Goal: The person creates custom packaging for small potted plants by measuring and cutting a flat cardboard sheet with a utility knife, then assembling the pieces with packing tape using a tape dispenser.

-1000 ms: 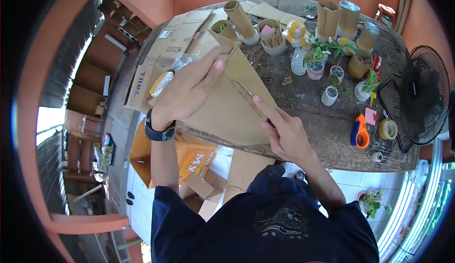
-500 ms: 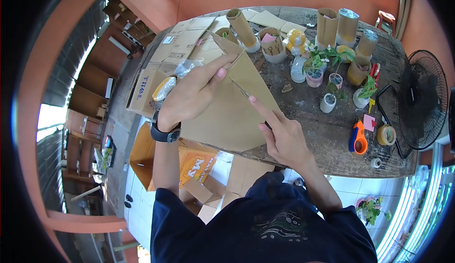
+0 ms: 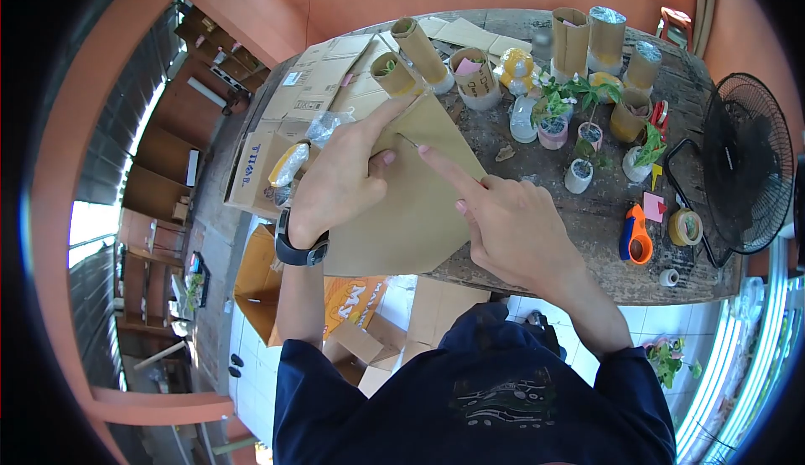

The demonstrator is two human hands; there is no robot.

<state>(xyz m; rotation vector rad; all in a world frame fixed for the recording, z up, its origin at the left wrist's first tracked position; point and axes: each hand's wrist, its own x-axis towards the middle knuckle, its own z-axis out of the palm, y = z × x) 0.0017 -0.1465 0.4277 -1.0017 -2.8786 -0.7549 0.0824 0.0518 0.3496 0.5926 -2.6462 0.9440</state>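
Observation:
A large brown cardboard sheet [image 3: 402, 222] lies at the table's near edge, partly under my hands. My left hand [image 3: 340, 171], a black watch on its wrist, holds the sheet at its upper left, thumb on the face and index finger stretched toward the top corner. My right hand [image 3: 516, 222] is closed around a slim knife, its index finger extended along the tool. The thin knife blade [image 3: 408, 140] points up and left, its tip at the cardboard near my left thumb. My palm and fingers hide the knife's handle.
Potted seedlings [image 3: 579, 176] and cardboard-wrapped bottles [image 3: 570, 41] stand at the back right. An orange-and-blue tape dispenser [image 3: 637, 243], a tape roll [image 3: 685, 227] and a black fan [image 3: 746, 163] are at right. Folded cartons [image 3: 314, 83] lie at left; an open box [image 3: 256, 276] stands below.
My right hand has moved up and left with the knife, its tip shifting left across the cardboard. My left hand has moved slightly down, and the sheet's raised upper-left part has dropped.

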